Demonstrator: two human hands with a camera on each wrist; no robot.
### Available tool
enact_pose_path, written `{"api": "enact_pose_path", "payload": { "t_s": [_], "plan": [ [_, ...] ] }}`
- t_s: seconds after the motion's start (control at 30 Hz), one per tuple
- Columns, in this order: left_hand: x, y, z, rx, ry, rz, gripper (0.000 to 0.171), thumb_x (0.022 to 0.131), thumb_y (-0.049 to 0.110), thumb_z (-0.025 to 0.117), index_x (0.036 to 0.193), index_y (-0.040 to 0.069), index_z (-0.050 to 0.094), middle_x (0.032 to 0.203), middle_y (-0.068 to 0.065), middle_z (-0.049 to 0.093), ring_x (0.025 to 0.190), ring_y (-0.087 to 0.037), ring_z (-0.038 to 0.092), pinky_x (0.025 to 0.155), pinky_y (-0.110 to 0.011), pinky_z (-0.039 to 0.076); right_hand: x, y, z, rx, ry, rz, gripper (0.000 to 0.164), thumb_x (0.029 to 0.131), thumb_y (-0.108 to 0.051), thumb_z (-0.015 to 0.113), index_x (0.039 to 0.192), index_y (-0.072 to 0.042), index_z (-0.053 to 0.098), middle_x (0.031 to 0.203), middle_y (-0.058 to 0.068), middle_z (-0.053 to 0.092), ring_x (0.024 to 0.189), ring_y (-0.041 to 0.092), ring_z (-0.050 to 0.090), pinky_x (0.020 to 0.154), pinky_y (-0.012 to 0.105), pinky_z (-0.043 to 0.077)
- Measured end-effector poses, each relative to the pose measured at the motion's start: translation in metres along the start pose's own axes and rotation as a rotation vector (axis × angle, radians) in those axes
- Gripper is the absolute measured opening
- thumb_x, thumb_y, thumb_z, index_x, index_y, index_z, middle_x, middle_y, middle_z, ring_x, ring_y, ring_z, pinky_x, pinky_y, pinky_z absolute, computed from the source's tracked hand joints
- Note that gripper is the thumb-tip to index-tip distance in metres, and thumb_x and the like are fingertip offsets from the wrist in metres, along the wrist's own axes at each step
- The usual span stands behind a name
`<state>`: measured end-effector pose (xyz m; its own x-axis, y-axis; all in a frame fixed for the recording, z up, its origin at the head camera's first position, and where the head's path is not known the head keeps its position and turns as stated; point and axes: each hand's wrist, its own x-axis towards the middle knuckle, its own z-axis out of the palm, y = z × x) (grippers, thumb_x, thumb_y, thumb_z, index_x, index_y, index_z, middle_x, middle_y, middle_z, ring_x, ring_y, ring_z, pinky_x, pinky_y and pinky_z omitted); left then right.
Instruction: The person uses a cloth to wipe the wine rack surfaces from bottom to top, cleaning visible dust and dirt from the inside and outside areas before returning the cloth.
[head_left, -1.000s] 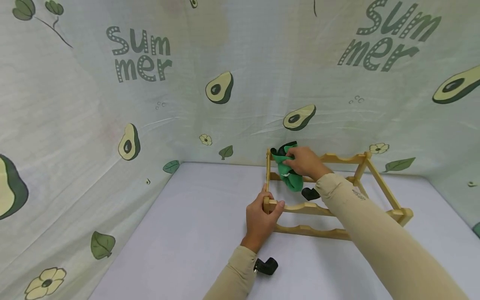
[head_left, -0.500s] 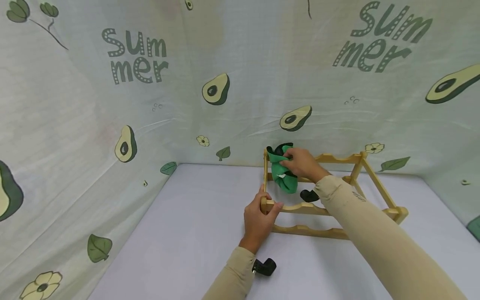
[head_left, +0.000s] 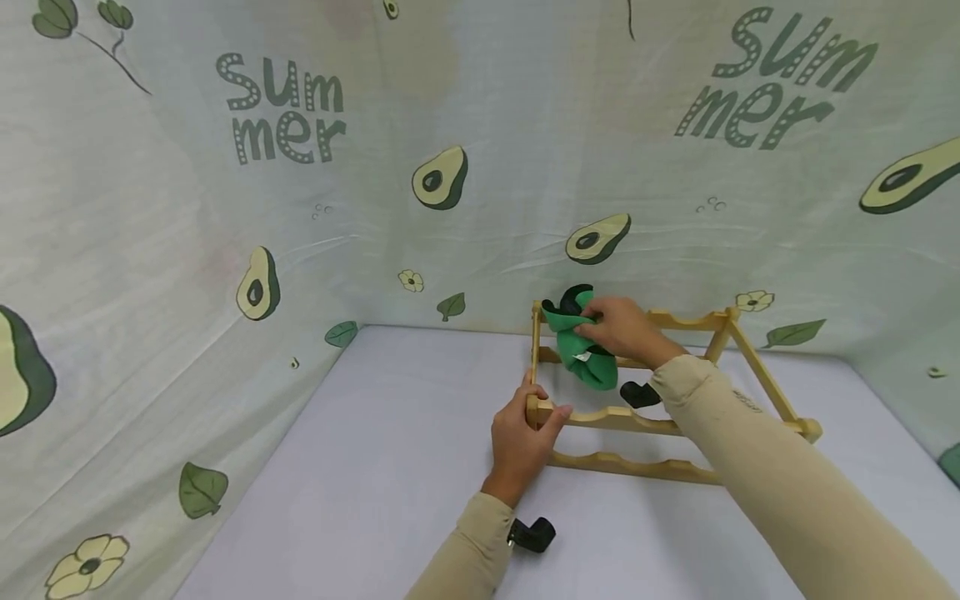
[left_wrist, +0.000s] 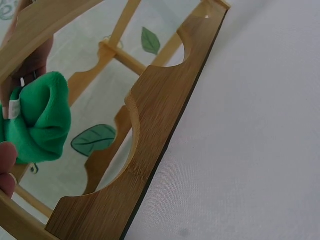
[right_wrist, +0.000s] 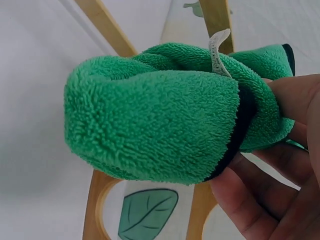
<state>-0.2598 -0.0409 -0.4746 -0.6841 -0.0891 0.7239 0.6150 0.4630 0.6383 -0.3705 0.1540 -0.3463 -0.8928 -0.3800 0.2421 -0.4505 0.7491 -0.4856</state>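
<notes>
In the head view a light wooden rack [head_left: 626,421] with scalloped rails stands on the white table. My left hand [head_left: 521,442] grips its near left corner, the thumb lying over the upper front rail. A fluffy green cloth [head_left: 588,367] with black edging is pinched in my right hand [head_left: 626,329], close to the rack's far left corner. Whether the cloth touches the wood there, I cannot tell. The right wrist view shows the cloth [right_wrist: 150,125] bunched, with a white tag sticking out. Scalloped wood [left_wrist: 155,105] fills the middle of the left wrist view, the cloth behind it.
White fabric printed with avocados [head_left: 439,177] and leaves hangs behind and left of the table [head_left: 360,467]. A black wrist device [head_left: 532,534] sits at my left cuff, and another [head_left: 639,394] shows beside the right cuff.
My right hand and forearm have shifted slightly to the right, with the lower end of the cloth swinging along. The left hand keeps its hold on the rack's corner.
</notes>
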Motion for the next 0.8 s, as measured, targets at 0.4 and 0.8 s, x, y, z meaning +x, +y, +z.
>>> {"api": "enact_pose_path", "payload": {
  "t_s": [0.4, 0.8],
  "plan": [
    [0.000, 0.008, -0.001, -0.011, -0.012, -0.020, 0.035, 0.087, 0.036, 0.079, 0.105, 0.012, 0.061, 0.138, -0.021, 0.056, 0.068, -0.010, 0.058, 0.055, -0.019, 0.046, -0.024, 0.005, -0.030, 0.025, 0.140, 0.114, 0.028, 0.095, -0.030, 0.067, 0.103, -0.005, 0.074, 0.105, 0.015, 0.071, 0.090, 0.030, 0.063, 0.077, 0.045, 0.049],
    [0.002, 0.006, -0.001, -0.002, -0.032, -0.057, 0.037, 0.088, 0.042, 0.077, 0.106, 0.014, 0.061, 0.132, -0.018, 0.062, 0.063, -0.007, 0.053, 0.052, -0.017, 0.043, -0.055, -0.001, -0.071, 0.201, 0.226, 0.259, 0.038, 0.097, -0.036, 0.065, 0.111, -0.001, 0.068, 0.118, 0.023, 0.065, 0.079, 0.022, 0.067, 0.069, 0.034, 0.053]
  ]
}}
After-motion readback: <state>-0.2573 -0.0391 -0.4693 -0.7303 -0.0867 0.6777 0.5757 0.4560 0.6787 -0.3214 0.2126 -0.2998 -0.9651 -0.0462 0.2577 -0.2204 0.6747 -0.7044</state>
